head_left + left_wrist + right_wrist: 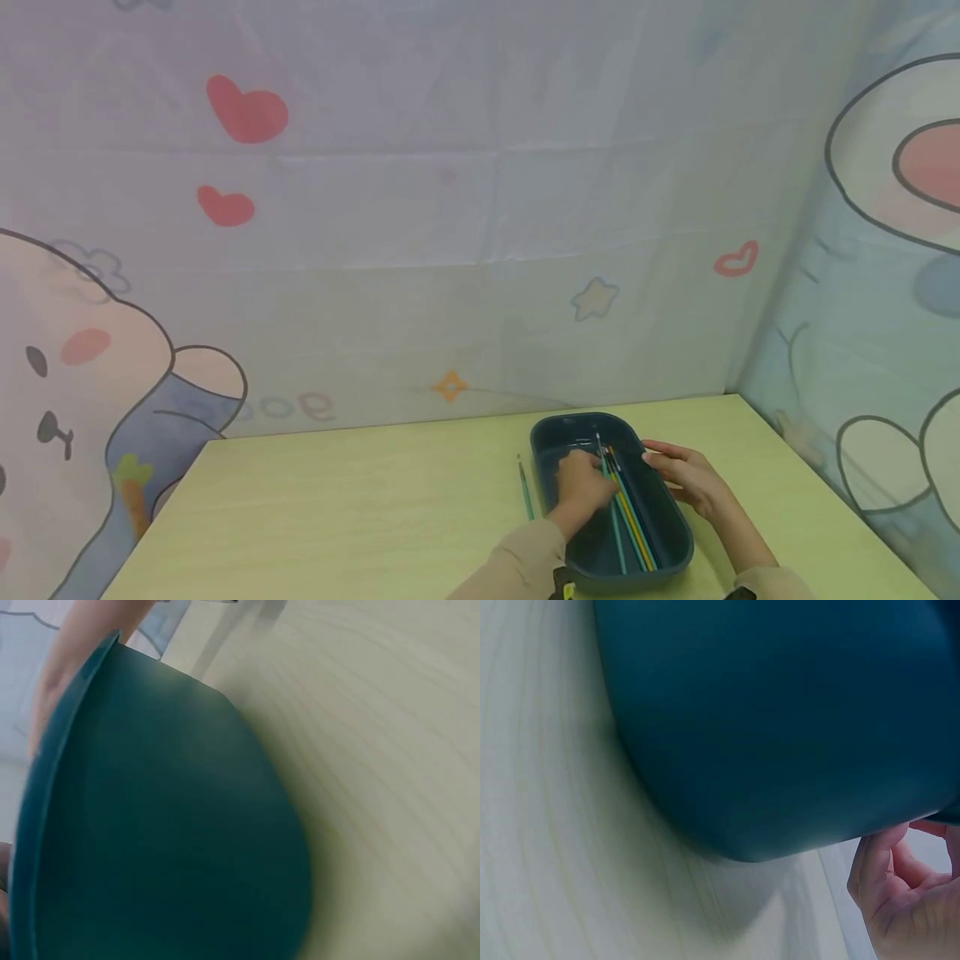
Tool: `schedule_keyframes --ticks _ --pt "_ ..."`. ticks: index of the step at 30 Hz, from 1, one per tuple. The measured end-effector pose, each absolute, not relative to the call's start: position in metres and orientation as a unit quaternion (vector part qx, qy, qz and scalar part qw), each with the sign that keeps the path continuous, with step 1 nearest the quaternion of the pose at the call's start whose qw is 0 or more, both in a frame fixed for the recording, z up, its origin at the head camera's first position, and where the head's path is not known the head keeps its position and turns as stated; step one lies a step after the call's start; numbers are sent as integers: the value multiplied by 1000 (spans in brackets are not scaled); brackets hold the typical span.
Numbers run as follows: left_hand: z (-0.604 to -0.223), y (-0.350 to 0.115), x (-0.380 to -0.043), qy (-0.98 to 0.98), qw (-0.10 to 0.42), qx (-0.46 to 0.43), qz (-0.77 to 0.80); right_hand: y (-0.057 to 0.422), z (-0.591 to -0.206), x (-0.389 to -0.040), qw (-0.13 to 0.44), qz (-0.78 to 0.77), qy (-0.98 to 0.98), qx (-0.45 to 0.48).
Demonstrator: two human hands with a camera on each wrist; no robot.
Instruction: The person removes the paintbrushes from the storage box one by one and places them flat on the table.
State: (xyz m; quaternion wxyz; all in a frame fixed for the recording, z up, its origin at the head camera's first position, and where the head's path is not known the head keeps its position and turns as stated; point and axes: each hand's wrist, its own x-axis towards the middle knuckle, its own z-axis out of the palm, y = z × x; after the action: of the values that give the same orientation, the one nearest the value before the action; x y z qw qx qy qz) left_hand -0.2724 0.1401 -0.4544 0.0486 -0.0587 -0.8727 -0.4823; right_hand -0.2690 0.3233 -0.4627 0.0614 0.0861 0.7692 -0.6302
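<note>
A dark teal rectangular box (pixel 663 508) holds several thin paintbrushes (pixel 630 521) with teal and yellow handles. Over its left rim reaches my left hand (pixel 581 483), fingers bent downward among the brushes. I cannot tell whether they grip one, since the hand hides its own fingertips. My right hand (pixel 690 479) is at the box's right side, fingertips against its rim; in the right wrist view, its fingers (pixel 881 859) touch the outer wall near that rim. The box's outer wall (pixel 172 802) fills much of the left wrist view.
One more teal paintbrush (pixel 527 492) lies on the pale wooden table (pixel 337 508), just left of the box. Behind the table hangs a printed cloth (pixel 450 208) with hearts and cartoon animals, and another such cloth (pixel 847 333) borders the right side.
</note>
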Motion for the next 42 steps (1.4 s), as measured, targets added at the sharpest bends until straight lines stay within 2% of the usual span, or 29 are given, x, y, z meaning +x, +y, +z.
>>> schedule_keyframes --ticks 6,16,27,42 --pt "-448 139 -268 -872 51 -70 -482 324 -462 -268 64 -619 778 79" --pt "-443 137 -264 -836 15 -51 -545 323 -462 -268 67 -626 773 75" --pt "-438 136 -264 -807 16 -42 -589 323 -463 -267 67 -633 768 74" --pt "-431 113 -265 -765 0 -46 -643 323 -465 -268 59 -634 767 78"
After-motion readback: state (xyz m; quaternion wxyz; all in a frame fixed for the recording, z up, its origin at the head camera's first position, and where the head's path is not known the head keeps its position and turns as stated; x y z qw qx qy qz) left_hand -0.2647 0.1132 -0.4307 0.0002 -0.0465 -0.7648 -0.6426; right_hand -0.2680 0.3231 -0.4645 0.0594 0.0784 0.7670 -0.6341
